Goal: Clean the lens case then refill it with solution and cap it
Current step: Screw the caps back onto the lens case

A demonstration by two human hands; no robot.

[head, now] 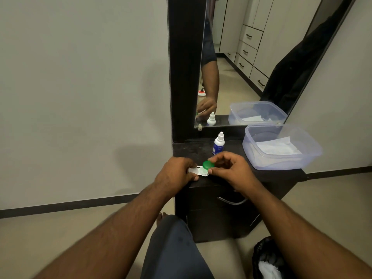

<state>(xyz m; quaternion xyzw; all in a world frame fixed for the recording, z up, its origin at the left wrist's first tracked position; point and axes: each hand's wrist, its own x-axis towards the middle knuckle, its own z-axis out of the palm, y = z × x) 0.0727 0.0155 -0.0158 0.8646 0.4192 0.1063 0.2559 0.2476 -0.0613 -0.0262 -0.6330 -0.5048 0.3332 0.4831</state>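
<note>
Lens case [198, 171]: white, two wells side by side, held just below the middle of the frame, over the near left corner of the dark cabinet [285, 174]. You cannot tell from here whether it rests on the top or is lifted clear of it.

Green cap [208, 165]: tilted above the case's right-hand well, not seated flat.

Left hand [175, 174]: pinching the left end of the case, thumb and fingers closed over the white cap or well there.

Right hand [231, 170]: pinching the green cap between thumb and fingertips; the remaining fingers are curled in.

Solution bottle [218, 143]: small, white, blue label, upright and capped, just behind your right hand.

Plastic tub [281, 147]: clear, lidless, upper right of the hands, white tissue lying inside.

Mirror [251, 57]: upper middle and right, repeating the bottle, the tub and one arm.

Black bag [267, 258]: lower right corner, on the floor, white paper inside.

Hazards, as a judgement:
- The case sits at the cabinet's edge; a slip in your left pinch would likely send it to the floor.
- A cap started at a tilt may cross-thread and let solution leak.
- If the wells hold liquid, tipping the case would spill it.
- Your right knuckles are close to the bottle; a careless backward move could topple it.
</note>
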